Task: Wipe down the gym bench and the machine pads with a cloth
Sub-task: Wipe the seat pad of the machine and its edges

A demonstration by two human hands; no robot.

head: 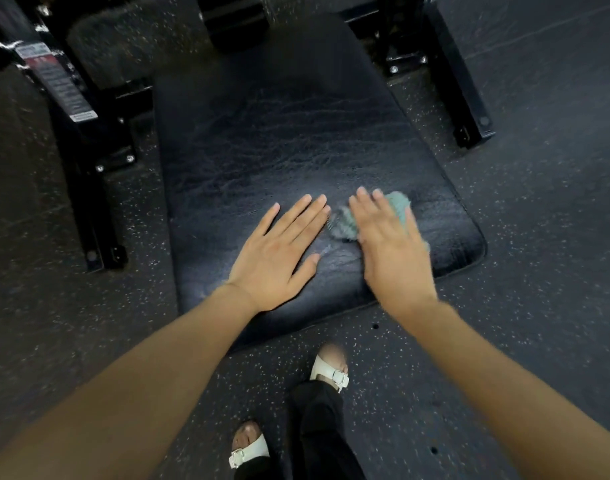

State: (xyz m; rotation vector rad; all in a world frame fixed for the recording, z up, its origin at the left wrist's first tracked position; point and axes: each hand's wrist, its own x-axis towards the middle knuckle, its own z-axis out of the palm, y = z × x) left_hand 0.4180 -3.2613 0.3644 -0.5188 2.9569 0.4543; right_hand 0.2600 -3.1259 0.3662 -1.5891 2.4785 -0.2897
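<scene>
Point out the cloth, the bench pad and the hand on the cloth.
cloth (398, 204), head view, the teal bunch at its far edge.
bench pad (279, 133), head view, bare black vinyl mid-pad.
right hand (390, 244), head view, back of the hand.

Bench pad (289, 133): black, creased vinyl, near end rounded, streaked with damp sheen.
My left hand (275, 258): flat on the pad, fingers straight and spread.
My right hand (393, 251): blurred, fingers straight, pressing on the cloth just beside my left.
Cloth (398, 204): pale green, bunched, showing past my fingertips and at the thumb side.
Frame (89, 188): black steel, bolted, on both sides of the pad; label (59, 81) on the left upright.
Floor (538, 202): dark speckled rubber.
My sandals (331, 374): white, buckled; black trouser leg (317, 427).
</scene>
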